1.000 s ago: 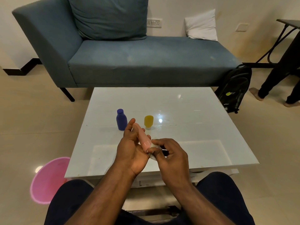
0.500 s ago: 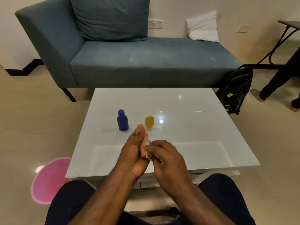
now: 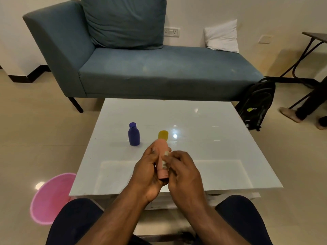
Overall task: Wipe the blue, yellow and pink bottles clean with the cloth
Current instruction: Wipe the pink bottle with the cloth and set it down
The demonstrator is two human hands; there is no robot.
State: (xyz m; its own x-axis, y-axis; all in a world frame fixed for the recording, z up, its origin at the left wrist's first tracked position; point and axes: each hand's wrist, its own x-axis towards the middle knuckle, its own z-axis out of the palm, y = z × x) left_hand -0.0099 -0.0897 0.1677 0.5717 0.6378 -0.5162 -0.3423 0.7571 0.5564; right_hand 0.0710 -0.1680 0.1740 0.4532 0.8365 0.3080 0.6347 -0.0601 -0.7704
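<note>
Above the white table's (image 3: 221,156) near edge | left hand (image 3: 146,171) grips pink bottle (image 3: 161,156), long axis pointing away | right hand (image 3: 184,172) pinches cloth (image 3: 166,158) against its right side | blue bottle (image 3: 134,134), yellow bottle (image 3: 163,134) stand just beyond.

Two hands held close together

The left hand (image 3: 147,167) curls its fingers (image 3: 153,150) round a pink bottle (image 3: 161,156). The right hand (image 3: 184,169), at 3 o'clock, pinches a cloth (image 3: 166,157) on it.

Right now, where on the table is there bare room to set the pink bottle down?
The table's right half is bare. A strip behind the blue bottle and yellow bottle is free too. It is crowded around those two and where both hands hold the pink bottle.
</note>
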